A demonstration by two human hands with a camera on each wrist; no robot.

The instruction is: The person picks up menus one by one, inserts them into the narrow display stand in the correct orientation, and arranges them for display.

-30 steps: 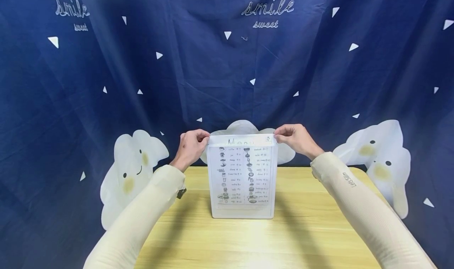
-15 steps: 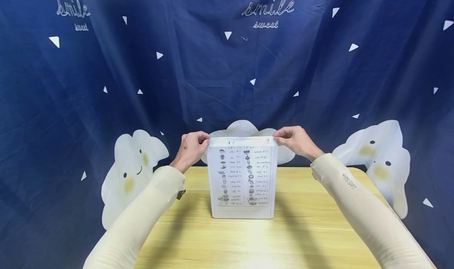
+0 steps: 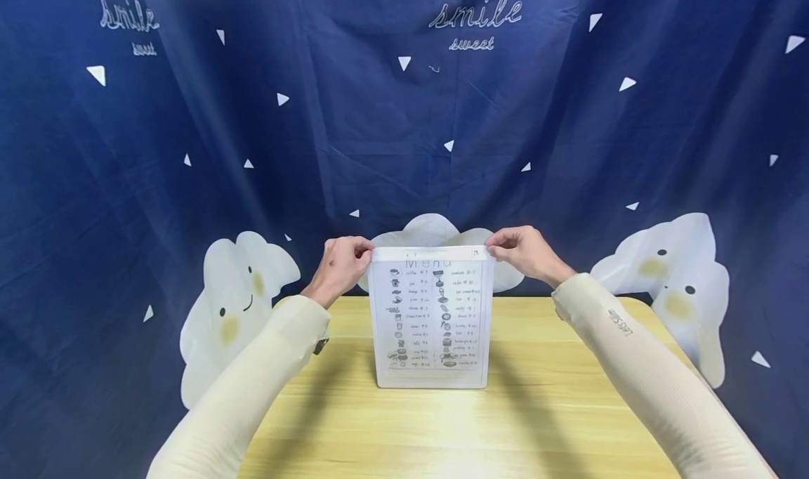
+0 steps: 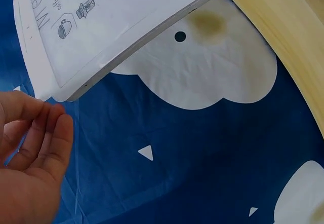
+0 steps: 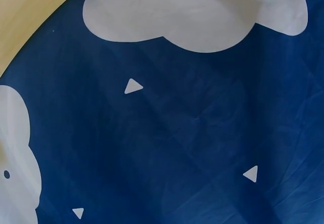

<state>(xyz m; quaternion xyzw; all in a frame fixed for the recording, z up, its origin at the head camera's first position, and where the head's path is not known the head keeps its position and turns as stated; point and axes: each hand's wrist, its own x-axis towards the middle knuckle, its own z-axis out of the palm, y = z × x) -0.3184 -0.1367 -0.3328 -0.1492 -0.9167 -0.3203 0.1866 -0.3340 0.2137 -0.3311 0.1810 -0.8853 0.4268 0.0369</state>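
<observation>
A white-edged display stand [image 3: 432, 379] stands upright on the table. Inside it is a menu sheet [image 3: 436, 310] with "Menu" at its top and rows of small drawings and prices. The sheet's top strip shows just above the stand's upper edge. At the upper left corner my left hand [image 3: 341, 265] pinches the sheet between thumb and fingers. My right hand [image 3: 527, 253] pinches the upper right corner. Up close in the left wrist view, the left fingertips [image 4: 59, 115] meet the paper right beside the stand's corner. The right wrist view shows neither hand nor menu.
A light wood table [image 3: 455, 437] with rounded corners carries the stand. Behind it hangs a dark blue curtain [image 3: 379, 114] with clouds, triangles and "smile sweet" lettering.
The menu sheet has slid downward into the stand, with more of "Menu" now showing below the stand's upper edge. Both hands have lowered slightly with it, still pinching its corners.
</observation>
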